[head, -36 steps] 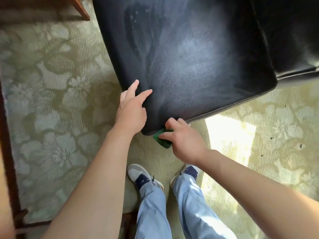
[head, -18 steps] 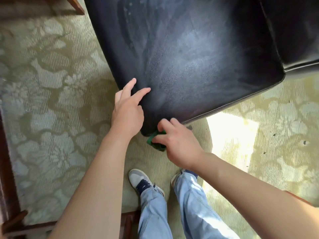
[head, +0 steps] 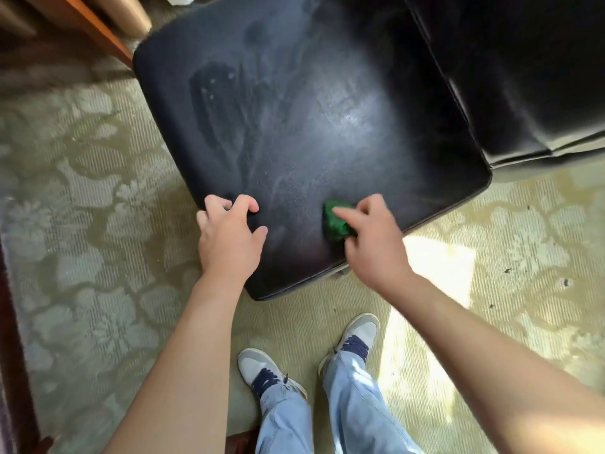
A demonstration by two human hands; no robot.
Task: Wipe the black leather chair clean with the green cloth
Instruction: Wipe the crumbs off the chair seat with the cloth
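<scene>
The black leather chair [head: 311, 119] fills the upper middle, its seat dusty with streaked wipe marks. My right hand [head: 373, 244] presses a bunched green cloth [head: 335, 222] onto the seat's near edge, right of the front corner. My left hand [head: 229, 237] rests on the seat's left front edge, fingers curled over the leather and holding nothing else. The chair's back or arm [head: 523, 77] rises at the upper right.
A pale green floral carpet [head: 85, 224] lies all around, with a sunlit patch [head: 435, 267] to the right. My feet in grey sneakers [head: 357, 335] stand just in front of the chair corner. Wooden furniture [head: 98, 24] stands at the upper left; a dark wood edge runs down the left.
My right hand has brought the cloth up from the chair's front corner side onto the seat top. My left hand has gone from flat to curled fingers. The view has pulled back.
</scene>
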